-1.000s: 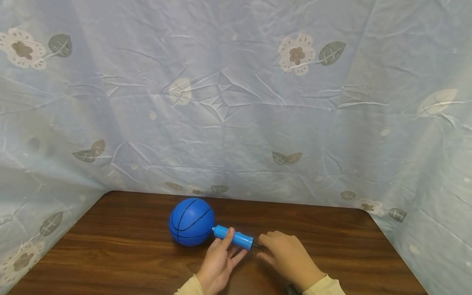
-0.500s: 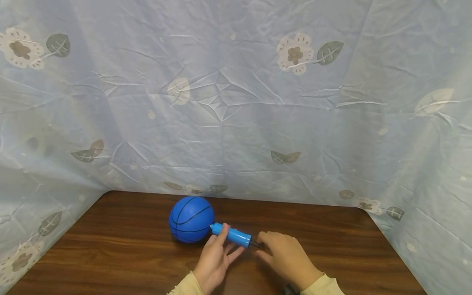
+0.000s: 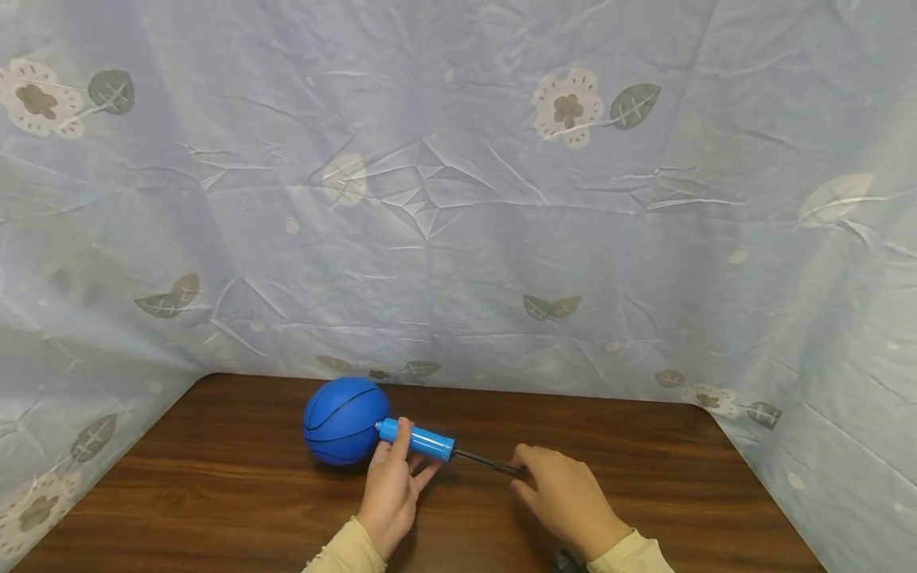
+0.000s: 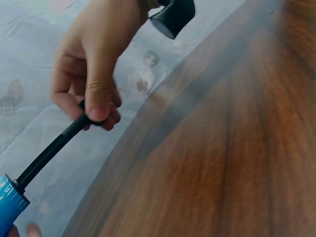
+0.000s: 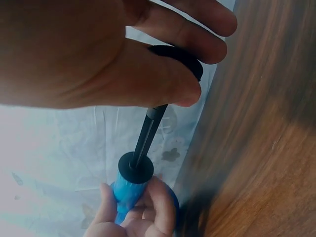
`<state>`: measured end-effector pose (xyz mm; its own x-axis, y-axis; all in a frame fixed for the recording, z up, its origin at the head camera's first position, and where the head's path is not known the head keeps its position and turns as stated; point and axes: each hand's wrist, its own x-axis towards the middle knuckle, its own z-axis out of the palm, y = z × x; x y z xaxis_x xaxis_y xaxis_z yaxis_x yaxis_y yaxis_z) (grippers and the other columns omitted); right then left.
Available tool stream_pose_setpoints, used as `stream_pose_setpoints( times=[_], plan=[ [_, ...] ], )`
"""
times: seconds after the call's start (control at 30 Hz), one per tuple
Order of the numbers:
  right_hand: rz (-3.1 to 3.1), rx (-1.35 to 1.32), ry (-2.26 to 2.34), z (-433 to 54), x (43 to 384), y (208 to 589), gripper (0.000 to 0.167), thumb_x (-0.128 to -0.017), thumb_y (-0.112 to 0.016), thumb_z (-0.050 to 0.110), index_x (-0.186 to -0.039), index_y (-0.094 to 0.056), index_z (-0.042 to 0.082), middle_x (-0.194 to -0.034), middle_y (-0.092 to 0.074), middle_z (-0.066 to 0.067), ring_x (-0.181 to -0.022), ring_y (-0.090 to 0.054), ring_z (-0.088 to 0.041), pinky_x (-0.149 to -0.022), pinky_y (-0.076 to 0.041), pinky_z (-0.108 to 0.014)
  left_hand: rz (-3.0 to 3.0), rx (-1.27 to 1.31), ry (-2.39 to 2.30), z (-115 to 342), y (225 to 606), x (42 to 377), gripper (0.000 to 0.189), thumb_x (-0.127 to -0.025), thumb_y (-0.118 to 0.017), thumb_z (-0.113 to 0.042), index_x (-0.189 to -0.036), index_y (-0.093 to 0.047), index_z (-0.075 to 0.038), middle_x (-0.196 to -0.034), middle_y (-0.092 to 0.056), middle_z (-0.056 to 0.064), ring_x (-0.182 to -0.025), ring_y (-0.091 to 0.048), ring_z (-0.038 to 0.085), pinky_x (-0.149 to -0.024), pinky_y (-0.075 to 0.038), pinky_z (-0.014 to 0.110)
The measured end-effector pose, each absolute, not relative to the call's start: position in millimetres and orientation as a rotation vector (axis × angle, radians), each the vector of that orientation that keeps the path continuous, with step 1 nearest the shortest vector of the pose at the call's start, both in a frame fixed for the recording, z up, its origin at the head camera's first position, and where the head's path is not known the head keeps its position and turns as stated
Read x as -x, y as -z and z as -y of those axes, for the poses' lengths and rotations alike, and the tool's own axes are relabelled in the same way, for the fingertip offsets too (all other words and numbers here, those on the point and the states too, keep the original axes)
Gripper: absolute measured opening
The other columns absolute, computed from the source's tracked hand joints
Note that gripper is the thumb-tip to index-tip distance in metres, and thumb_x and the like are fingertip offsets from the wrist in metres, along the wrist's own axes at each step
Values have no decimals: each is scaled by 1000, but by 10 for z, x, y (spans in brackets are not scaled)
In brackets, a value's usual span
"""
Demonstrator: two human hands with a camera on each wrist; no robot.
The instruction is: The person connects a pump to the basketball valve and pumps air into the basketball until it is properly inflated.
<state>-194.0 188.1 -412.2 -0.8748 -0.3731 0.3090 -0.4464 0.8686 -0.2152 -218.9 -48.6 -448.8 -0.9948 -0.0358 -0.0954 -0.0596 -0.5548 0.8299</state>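
Observation:
A blue ball with black seam lines (image 3: 344, 414) rests toward the back of the table, left of centre. The blue barrel of a hand pump (image 3: 424, 442) points at its right side, the nozzle end right at the ball. My left hand (image 3: 390, 489) grips the barrel, thumb on top. The black pump rod (image 3: 483, 460) shows at length between barrel and right hand. My right hand (image 3: 566, 489) holds the black handle (image 5: 180, 58) between thumb and fingers. In the right wrist view, the left hand (image 5: 143, 219) appears around the barrel.
The dark wood-grain table (image 3: 215, 477) has rounded back corners. A pale blue flowered cloth (image 3: 458, 263) hangs behind it and along both sides. A black object (image 4: 174, 17) sits at the right wrist.
The left hand, pump barrel and ball have shifted left. The right hand has moved slightly right with the handle, and much more of the rod now shows.

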Motion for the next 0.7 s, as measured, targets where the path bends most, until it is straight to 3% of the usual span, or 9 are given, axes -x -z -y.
stream_pose_setpoints(
  times=[0.17,0.27,0.47,0.57,0.7],
  plan=[
    [2800,-589,-442,-1892,1935,4097,22,-86,-85,20,-96,-66,20,-87,-70,9,-66,-56,-2,-50,-43,-24,-1472,134,-2785,568,4465,2234,75,-110,-43,-48,-158,-13,2,-167,-13,23,-148,-28,41,-115,-37,62],
    [2799,-587,-471,-1887,1937,4075,22,-87,-84,20,-100,-67,18,-90,-72,6,-69,-62,-6,-52,-46,-23,-1469,151,-2789,584,4452,2242,73,-109,-44,-48,-155,-17,1,-158,-25,24,-145,-34,37,-115,-39,60],
    [2793,-572,-561,-1894,1959,4045,29,-87,-84,16,-108,-65,9,-87,-70,3,-71,-63,-8,-58,-52,-25,-1421,212,-2822,582,4469,2236,64,-107,-51,-47,-148,-25,-6,-136,-47,13,-131,-50,26,-114,-41,58],
    [2787,-602,-564,-1897,1968,4048,26,-87,-84,16,-103,-65,10,-86,-70,4,-71,-62,-6,-59,-52,-25,-1405,226,-2836,573,4484,2231,63,-105,-53,-48,-147,-28,-8,-133,-52,9,-128,-52,24,-114,-41,57],
    [2737,-698,-488,-1904,1987,4063,23,-85,-86,17,-94,-65,14,-81,-66,9,-66,-54,-1,-56,-48,-22,-1383,213,-2835,538,4497,2215,67,-106,-51,-48,-153,-23,-8,-143,-47,13,-139,-46,31,-114,-41,56]
  ],
)
